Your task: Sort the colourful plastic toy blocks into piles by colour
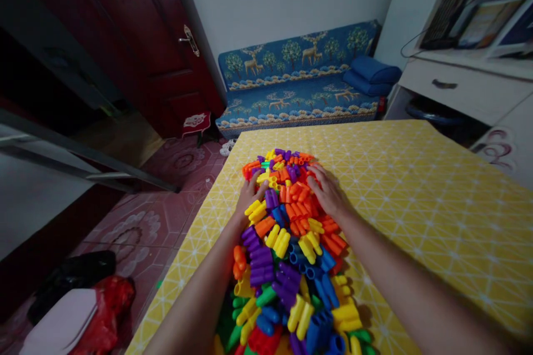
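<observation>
Plastic pieces [282, 243] between both hands [251, 195] [330, 195], red bag [111, 310] of unclear contents

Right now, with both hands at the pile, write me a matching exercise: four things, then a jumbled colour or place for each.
1. Right hand
2. Pile of plastic pieces
3. Sofa
4. Table covering

A. Blue, with deer and trees
B. Yellow, with white lines
C. At the pile's right side
D. Purple, orange, yellow, blue, green and red

Pairs: 1-C, 2-D, 3-A, 4-B
</observation>
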Demonstrator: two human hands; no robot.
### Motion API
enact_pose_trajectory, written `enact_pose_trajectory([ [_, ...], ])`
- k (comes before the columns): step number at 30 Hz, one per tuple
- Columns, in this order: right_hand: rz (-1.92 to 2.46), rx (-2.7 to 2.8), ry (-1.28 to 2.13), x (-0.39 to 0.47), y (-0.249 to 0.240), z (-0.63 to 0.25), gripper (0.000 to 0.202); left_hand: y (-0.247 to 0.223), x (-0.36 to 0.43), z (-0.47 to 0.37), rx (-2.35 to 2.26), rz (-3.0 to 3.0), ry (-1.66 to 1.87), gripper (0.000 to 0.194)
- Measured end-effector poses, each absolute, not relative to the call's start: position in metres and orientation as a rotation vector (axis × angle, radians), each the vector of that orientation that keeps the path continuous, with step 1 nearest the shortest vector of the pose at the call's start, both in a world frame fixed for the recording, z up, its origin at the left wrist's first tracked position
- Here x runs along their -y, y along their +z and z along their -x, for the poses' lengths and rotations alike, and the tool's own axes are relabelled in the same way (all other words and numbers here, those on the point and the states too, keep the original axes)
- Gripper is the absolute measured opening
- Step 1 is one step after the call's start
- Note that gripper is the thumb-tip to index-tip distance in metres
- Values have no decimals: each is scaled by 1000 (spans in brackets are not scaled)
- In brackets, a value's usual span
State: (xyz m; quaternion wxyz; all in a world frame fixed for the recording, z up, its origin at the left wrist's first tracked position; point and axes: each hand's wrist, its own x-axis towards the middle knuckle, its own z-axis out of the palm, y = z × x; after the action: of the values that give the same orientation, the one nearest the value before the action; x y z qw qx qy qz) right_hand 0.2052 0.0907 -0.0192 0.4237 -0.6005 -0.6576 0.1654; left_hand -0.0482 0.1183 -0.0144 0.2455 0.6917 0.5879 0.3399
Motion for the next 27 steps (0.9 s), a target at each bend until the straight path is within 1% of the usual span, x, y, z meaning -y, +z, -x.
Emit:
enact_pose_trajectory([
  [4, 1400, 1474, 583, -76, -16, -212, 50, 1, -115, 14, -1604, -1820, 754, 60],
  [7, 1386, 1296, 700, -65, -16, -217, 48, 18, -100, -15, -1609, -1812, 733, 61],
  [9, 1355, 1160, 725, -59, -17, -222, 45, 33, -85, -33, -1534, -1860, 749, 64],
  [11, 1320, 1021, 707, -56, -20, -228, 42, 50, -71, -47, -1346, -1992, 728, 66],
  [14, 1277, 912, 674, -55, -25, -238, 42, 75, -67, -51, -955, -2157, 623, 53],
  [15, 1270, 912, 666, -56, -26, -240, 43, 80, -74, -46, -924, -2148, 620, 51],
  [16, 1268, 919, 662, -57, -26, -242, 43, 83, -85, -38, -992, -2118, 674, 52],
  [19, 1272, 925, 675, -59, -26, -242, 42, 71, -132, 0, -1462, -2086, 1102, 44],
  [20, 1270, 915, 687, -59, -25, -242, 42, 61, -148, 14, -1622, -2070, 1159, 43],
  [21, 1265, 902, 698, -59, -23, -241, 41, 49, -164, 26, -1766, -2011, 1152, 45],
  [23, 1252, 874, 710, -59, -21, -239, 42, 25, -186, 42, -1895, -1845, 979, 54],
  [27, 1267, 876, 689, -58, -20, -236, 49, -5, -197, 29, -1793, -1872, 906, 55],
])
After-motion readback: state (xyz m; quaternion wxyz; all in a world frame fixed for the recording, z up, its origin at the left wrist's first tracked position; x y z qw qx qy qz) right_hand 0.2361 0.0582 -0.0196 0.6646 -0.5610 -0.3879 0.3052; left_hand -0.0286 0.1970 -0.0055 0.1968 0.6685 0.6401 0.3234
